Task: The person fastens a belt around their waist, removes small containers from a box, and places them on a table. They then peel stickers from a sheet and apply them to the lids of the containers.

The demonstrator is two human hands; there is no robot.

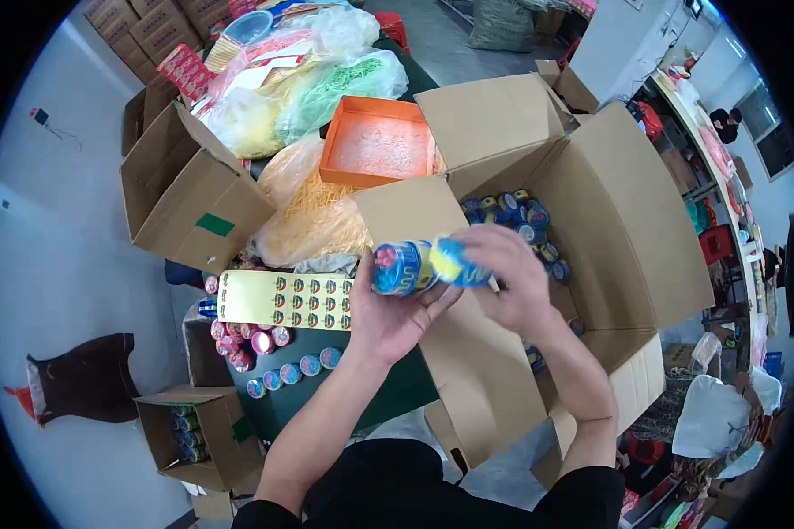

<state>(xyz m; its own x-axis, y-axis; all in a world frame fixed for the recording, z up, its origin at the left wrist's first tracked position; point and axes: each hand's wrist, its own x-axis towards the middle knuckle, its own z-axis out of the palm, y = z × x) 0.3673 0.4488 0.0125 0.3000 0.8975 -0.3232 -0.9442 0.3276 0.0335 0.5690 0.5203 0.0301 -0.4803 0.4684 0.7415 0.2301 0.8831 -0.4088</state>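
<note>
Blue-and-yellow labelled tubs lie in a row on the open palm side of my left hand, its fingers curled beneath them. My right hand grips the right end of the row, a blue-and-yellow tub blurred by motion. Both hands are over the flap of a large open cardboard box. Inside that box lie several similar blue tubs. Left of my left hand is a sheet of round stickers. Several blue-topped tubs stand in a line on the green table.
An orange box and bags of shredded paper lie beyond my hands. Pink tubs are gathered at the left. Smaller cartons stand at the left edge. A person is far off at the right.
</note>
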